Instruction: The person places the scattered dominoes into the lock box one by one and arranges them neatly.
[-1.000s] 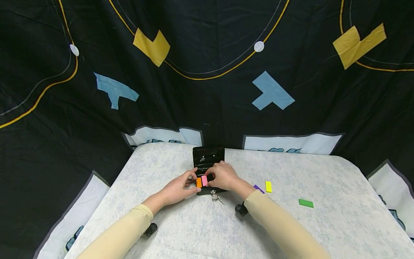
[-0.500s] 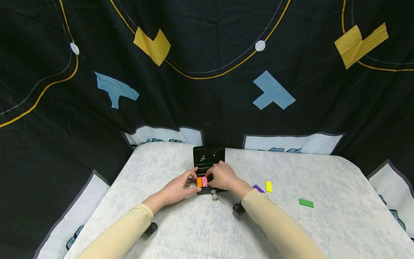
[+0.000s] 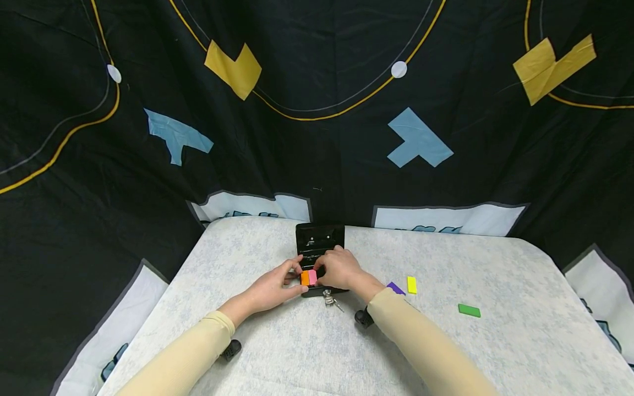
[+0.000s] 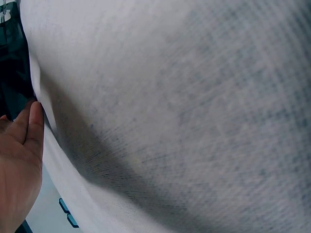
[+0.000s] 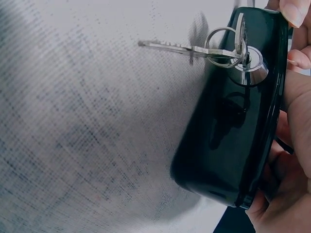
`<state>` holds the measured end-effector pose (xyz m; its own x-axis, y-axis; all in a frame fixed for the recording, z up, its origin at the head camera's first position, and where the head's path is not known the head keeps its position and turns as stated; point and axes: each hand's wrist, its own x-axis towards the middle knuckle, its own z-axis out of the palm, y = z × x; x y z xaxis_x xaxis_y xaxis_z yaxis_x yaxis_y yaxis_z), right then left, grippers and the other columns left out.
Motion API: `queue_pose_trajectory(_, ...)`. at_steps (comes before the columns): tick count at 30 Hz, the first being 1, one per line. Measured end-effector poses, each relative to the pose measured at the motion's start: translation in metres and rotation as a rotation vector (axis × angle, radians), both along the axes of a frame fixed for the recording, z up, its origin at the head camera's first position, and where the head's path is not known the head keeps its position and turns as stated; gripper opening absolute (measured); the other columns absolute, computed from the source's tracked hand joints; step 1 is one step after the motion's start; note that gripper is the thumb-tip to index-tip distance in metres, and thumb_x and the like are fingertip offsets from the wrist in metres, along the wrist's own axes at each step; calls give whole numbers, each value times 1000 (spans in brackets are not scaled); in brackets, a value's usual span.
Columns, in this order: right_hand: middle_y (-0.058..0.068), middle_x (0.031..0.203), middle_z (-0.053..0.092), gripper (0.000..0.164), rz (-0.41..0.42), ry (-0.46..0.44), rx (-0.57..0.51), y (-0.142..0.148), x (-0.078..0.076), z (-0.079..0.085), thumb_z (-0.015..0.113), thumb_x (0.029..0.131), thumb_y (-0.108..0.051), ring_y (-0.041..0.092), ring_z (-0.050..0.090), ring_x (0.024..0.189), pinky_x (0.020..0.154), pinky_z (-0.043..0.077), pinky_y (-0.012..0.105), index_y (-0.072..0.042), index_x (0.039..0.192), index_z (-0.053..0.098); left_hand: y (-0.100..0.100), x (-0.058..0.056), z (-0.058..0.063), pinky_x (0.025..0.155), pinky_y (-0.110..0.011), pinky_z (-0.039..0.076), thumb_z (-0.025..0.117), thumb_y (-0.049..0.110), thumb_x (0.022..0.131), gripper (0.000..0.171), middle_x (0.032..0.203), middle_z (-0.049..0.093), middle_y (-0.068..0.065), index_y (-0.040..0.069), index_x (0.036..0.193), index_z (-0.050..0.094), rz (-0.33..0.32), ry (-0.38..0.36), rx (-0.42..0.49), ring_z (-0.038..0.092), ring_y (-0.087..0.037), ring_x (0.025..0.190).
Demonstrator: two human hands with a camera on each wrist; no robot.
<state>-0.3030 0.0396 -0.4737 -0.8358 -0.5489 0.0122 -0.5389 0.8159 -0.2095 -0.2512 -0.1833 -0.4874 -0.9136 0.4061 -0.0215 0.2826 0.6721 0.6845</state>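
Note:
A small black cash box stands with its lid up. Inside, at its left end, an orange block and a pink block lie side by side. My left hand holds the box's left end, thumb at the front rim and fingers at the side. My right hand reaches in over the right part and pinches the pink block between thumb and fingers; it hides most of the interior there. Keys on a ring hang from the lock in the box's front, seen in the right wrist view.
On the cloth-covered table, right of the box, lie a purple block, a yellow block and a green block. The purple one is partly behind my right forearm. A dark curtain hangs behind the table.
The pink block has shifted slightly left, up against the orange block. My right forearm has moved a little left, showing more of the purple block. The left hand stays put.

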Motion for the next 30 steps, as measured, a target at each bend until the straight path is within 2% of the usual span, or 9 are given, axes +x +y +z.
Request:
queue_pose_trajectory(15, -10, 88, 65, 34, -1, -5, -18, 0, -1, -2, 88, 80, -42, 15, 45, 84, 76, 39, 33, -24, 108, 79, 1, 0, 0, 106, -45, 46, 73, 44, 95, 41, 167, 28, 5, 17, 118, 51, -8, -4, 1, 64, -20, 121)
queue_pose_trajectory(22, -10, 86, 63, 34, -2, -6, -27, 0, 0, -2, 88, 80, -43, 15, 45, 85, 76, 40, 33, -24, 108, 79, 1, 0, 0, 104, -46, 48, 72, 44, 96, 41, 167, 29, 0, 16, 116, 51, -17, 11, 11, 65, -22, 120)
queue_pose_trajectory(30, -9, 88, 65, 35, 3, -8, -26, 1, 2, 0, 88, 80, -42, 15, 45, 83, 74, 39, 33, -24, 108, 79, 1, 0, 0, 105, -43, 47, 73, 45, 95, 41, 167, 28, 6, 19, 117, 51, 0, -5, -2, 64, -19, 121)
